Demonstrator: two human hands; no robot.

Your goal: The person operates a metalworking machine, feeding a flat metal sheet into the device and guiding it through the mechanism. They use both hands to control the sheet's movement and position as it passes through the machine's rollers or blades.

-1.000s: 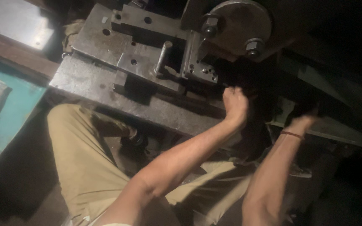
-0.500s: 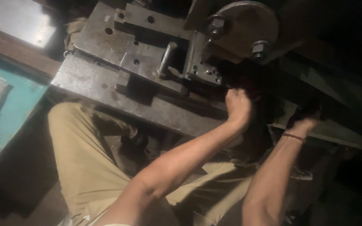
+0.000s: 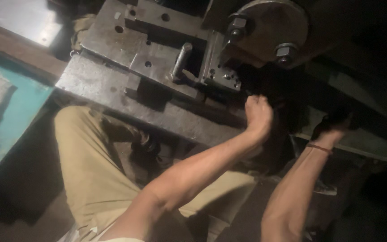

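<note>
At the far left a teal panel point(image 3: 10, 112) is leaning beside the person's leg in khaki trousers point(image 3: 90, 179), well apart from the work. Next, a thick steel bed plate point(image 3: 113, 89) is jutting out over the lap, carrying a bolted die block point(image 3: 153, 49) with drilled holes and an upright round steel pin point(image 3: 181, 60), which is probably serving as a guide post. Further right, the left hand point(image 3: 258, 117) is reaching up to the dark gap at the plate's front edge, just below a small perforated bracket point(image 3: 222, 78); its fingers are curled into a clench, seemingly around something small and dark, though the shadow is hiding what it is. Above it a large round metal disc point(image 3: 269, 22) is sitting with two hex nuts point(image 3: 285, 51) clamping it. At the right, the right hand point(image 3: 332, 125), with a thin red-brown band point(image 3: 319, 148) at the wrist, is pushing into deep shadow under the machine frame; whether its fingers are closed or loose cannot be told.
</note>
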